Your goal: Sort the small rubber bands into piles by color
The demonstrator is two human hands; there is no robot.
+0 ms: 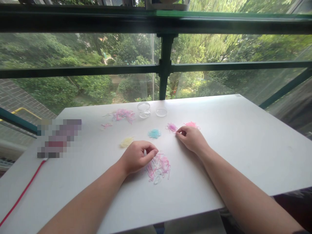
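Observation:
A mixed pile of small pink, white and bluish rubber bands lies on the white table. My left hand rests over its upper left side, thumb and fingertips brought together; whatever is between them is too small to see. My right hand is beside a small purple heap of rubber bands, its fingers pinched at the heap's lower right edge. Anything in that pinch is hidden. Behind the right hand lies a pink heap, partly covered by it. A blue heap and a pale yellow heap lie between and beside the hands.
Farther back are a larger mixed pile, a clear round jar and its clear lid. A blurred-out object with a red cable lies at left. Green railing and glass stand beyond the table.

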